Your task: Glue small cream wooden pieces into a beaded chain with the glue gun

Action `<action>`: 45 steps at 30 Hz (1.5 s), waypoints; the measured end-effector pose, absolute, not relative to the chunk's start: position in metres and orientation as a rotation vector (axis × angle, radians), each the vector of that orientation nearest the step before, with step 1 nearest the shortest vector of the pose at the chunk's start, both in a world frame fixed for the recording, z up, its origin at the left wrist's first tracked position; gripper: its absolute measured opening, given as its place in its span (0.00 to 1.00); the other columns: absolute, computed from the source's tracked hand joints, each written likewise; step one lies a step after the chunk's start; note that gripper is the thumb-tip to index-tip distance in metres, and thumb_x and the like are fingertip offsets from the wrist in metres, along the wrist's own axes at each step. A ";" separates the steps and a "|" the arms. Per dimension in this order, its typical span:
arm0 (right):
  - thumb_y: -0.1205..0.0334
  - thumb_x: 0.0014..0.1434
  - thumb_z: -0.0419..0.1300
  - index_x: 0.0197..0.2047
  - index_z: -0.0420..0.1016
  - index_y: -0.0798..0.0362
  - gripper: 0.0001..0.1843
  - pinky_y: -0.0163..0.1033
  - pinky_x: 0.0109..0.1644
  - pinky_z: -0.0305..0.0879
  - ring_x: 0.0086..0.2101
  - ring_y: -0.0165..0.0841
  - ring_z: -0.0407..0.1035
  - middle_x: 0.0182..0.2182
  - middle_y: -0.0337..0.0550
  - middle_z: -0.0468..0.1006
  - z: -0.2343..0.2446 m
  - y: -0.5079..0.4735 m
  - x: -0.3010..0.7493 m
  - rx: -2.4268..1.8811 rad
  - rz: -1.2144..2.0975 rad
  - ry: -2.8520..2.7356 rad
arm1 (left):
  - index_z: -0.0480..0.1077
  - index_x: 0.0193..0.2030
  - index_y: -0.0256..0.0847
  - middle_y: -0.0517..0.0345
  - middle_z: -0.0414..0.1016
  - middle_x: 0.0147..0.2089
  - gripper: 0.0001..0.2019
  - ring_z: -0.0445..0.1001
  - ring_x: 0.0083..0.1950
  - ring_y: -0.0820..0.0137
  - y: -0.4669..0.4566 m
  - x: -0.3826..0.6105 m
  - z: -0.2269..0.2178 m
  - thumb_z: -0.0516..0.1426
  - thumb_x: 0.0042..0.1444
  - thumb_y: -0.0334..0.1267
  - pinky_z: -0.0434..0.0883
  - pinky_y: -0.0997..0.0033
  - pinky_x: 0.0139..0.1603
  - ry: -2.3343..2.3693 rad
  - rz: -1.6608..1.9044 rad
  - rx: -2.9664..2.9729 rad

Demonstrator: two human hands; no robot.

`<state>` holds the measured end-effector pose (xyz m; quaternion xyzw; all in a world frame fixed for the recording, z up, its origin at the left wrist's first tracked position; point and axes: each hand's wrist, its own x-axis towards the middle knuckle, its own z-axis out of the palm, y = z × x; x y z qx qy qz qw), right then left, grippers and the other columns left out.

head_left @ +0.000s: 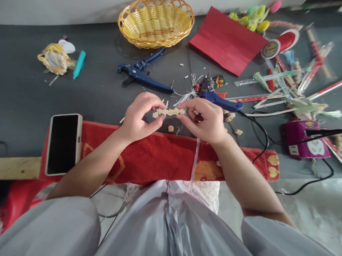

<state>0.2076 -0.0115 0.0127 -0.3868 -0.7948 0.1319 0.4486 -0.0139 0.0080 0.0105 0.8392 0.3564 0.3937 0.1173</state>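
The red towel lies along the tabletop's near edge, and both forearms cross it. Just beyond it, the left hand and right hand each pinch one end of a pale knobbly strip, fingers closed on it, holding it level. Beyond the towel's left half the dark tabletop lies open. A phone rests on the towel's left end. Well beyond the towel, a yellow wicker basket shows its woven bottom.

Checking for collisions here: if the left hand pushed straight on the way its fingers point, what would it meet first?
The left hand points rightward: first the pale beaded strip it pinches, then likely the right hand at the strip's other end.
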 end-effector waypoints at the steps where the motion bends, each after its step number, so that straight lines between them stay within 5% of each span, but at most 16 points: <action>1: 0.56 0.64 0.60 0.41 0.75 0.51 0.08 0.35 0.30 0.61 0.23 0.28 0.61 0.20 0.32 0.64 0.013 -0.012 0.208 -0.958 0.325 -1.969 | 0.71 0.41 0.44 0.56 0.77 0.39 0.08 0.74 0.41 0.67 0.008 -0.014 0.010 0.56 0.61 0.44 0.73 0.60 0.46 1.038 1.156 2.453; 45: 0.54 0.64 0.62 0.41 0.76 0.52 0.10 0.34 0.30 0.61 0.23 0.27 0.61 0.21 0.33 0.65 0.012 -0.009 0.209 -0.958 0.309 -1.957 | 0.70 0.42 0.43 0.58 0.76 0.39 0.05 0.74 0.38 0.71 0.009 -0.012 0.011 0.58 0.60 0.35 0.73 0.67 0.43 0.856 1.339 2.481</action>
